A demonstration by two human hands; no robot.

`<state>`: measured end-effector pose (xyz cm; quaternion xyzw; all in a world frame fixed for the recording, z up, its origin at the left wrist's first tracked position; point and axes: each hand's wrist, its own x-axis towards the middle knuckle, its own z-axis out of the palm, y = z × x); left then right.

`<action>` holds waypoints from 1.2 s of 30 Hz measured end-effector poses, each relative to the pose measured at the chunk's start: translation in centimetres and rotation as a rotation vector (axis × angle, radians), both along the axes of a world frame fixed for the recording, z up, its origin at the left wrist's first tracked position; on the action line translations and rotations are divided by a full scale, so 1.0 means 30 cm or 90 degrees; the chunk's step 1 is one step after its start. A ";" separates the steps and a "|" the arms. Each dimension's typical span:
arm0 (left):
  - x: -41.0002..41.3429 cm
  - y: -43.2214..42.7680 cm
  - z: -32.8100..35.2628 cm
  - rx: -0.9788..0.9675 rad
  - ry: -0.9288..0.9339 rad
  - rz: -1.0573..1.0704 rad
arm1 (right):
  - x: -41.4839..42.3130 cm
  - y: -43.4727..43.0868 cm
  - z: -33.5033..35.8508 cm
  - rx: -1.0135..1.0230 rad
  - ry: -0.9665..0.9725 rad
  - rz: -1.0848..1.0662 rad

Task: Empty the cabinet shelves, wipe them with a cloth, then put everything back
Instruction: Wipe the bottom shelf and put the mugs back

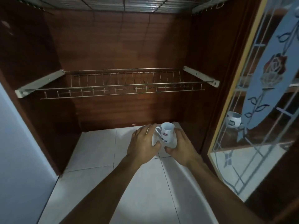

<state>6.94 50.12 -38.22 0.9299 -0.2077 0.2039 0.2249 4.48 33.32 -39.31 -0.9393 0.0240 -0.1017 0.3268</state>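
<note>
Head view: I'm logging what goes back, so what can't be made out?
All in the head view.
White flat item under the white printed mug: left hand and right hand cover its edges; saucer or cloth unclear.
Mug's red logo: blurred, unreadable.
Top wire rack: cut off by upper edge.

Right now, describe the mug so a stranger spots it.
Look in the open brown cabinet, below the wire rack, where the left hand and right hand grip a white dish. The mug stands upright on it: tall, white, red logo, unlike the squat round cup behind the glass door.
</note>
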 end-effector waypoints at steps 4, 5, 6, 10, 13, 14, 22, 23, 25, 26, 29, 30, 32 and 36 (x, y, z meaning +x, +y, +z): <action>0.118 -0.045 -0.030 -0.018 0.016 -0.001 | 0.131 -0.034 -0.057 0.067 0.018 -0.052; 0.146 -0.055 -0.035 -0.021 0.022 -0.008 | 0.162 -0.044 -0.073 0.073 0.021 -0.062; 0.173 -0.063 -0.038 -0.020 0.030 -0.013 | 0.190 -0.055 -0.094 0.083 0.023 -0.071; 0.280 -0.105 -0.048 -0.019 0.071 -0.025 | 0.261 -0.077 -0.143 0.115 0.019 -0.113; 0.347 -0.146 -0.060 -0.026 0.117 -0.036 | 0.310 -0.083 -0.162 0.114 0.041 -0.117; 0.366 -0.158 -0.067 -0.029 0.127 -0.044 | 0.324 -0.083 -0.167 0.113 0.051 -0.118; 0.469 -0.230 -0.118 -0.039 0.141 -0.113 | 0.386 -0.077 -0.192 0.193 0.095 -0.108; 0.484 -0.235 -0.131 -0.039 0.130 -0.124 | 0.394 -0.073 -0.198 0.204 0.094 -0.111; 0.509 -0.243 -0.151 -0.044 0.120 -0.142 | 0.423 -0.084 -0.238 0.231 0.095 -0.118; 0.521 -0.248 -0.159 -0.048 0.127 -0.146 | 0.441 -0.097 -0.274 0.235 0.098 -0.116; 0.546 -0.259 -0.182 -0.054 0.146 -0.153 | 0.442 -0.105 -0.273 0.245 0.097 -0.126; 0.551 -0.261 -0.189 -0.053 0.159 -0.154 | 0.442 -0.107 -0.269 0.231 0.101 -0.128; 0.556 -0.262 -0.205 -0.058 0.190 -0.153 | 0.444 -0.116 -0.270 0.208 0.116 -0.122; 0.554 -0.264 -0.216 -0.092 0.227 -0.157 | 0.445 -0.127 -0.280 0.229 0.106 -0.120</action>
